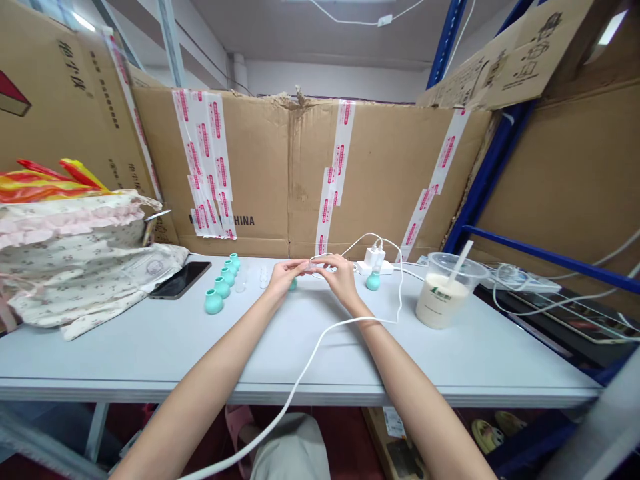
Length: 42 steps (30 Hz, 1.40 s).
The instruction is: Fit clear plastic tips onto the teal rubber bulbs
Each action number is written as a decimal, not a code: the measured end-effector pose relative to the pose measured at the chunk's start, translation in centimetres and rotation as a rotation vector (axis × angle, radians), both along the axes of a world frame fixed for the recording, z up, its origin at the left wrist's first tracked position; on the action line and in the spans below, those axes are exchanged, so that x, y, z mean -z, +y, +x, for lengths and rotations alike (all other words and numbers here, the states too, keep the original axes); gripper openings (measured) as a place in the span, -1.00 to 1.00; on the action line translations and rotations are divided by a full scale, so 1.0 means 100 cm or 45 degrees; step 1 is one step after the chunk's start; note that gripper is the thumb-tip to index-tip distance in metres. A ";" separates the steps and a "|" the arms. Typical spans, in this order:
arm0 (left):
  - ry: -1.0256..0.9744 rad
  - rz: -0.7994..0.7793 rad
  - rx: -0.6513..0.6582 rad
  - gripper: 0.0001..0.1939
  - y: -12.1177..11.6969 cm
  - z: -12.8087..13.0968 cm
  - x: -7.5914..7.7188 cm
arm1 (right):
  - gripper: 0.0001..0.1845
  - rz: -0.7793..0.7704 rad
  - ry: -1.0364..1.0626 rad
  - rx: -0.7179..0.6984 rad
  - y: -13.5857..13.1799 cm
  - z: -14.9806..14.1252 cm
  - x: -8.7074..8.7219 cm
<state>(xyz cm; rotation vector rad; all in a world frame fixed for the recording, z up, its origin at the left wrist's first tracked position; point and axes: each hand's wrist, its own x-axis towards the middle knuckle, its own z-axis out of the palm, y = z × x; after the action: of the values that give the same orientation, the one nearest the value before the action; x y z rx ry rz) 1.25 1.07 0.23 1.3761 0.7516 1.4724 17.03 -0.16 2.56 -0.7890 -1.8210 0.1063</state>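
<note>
A white cord (320, 341) is crossing the right forearm (400, 373). The left hand (285, 276) and right hand (343, 277) are pinching a small, clear-looking piece (312, 267) between them.

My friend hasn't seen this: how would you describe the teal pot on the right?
On the grey table, find the white charger left of the milky drink. The round teal pot sits just in front, apart from the row of similar pots near the phone.

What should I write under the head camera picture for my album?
Two hands meet above a grey table, beside little turquoise pots.
</note>
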 end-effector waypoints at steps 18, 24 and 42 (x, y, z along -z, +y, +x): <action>0.094 -0.022 0.117 -0.58 -0.002 0.001 -0.002 | -0.82 0.010 -0.016 0.067 0.004 -0.004 0.010; 0.050 -0.009 0.126 -0.55 -0.001 0.003 -0.001 | -0.80 0.008 -0.018 0.120 0.002 -0.005 0.008; -0.102 -0.170 -0.018 -0.48 -0.008 0.008 -0.002 | -0.60 -0.008 -0.256 0.181 -0.002 0.003 -0.004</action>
<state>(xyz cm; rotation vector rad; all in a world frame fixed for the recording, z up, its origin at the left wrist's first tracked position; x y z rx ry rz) 2.06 0.22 0.41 1.2063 0.7955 1.4528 17.36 -0.37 2.92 -0.9589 -1.9464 -0.0620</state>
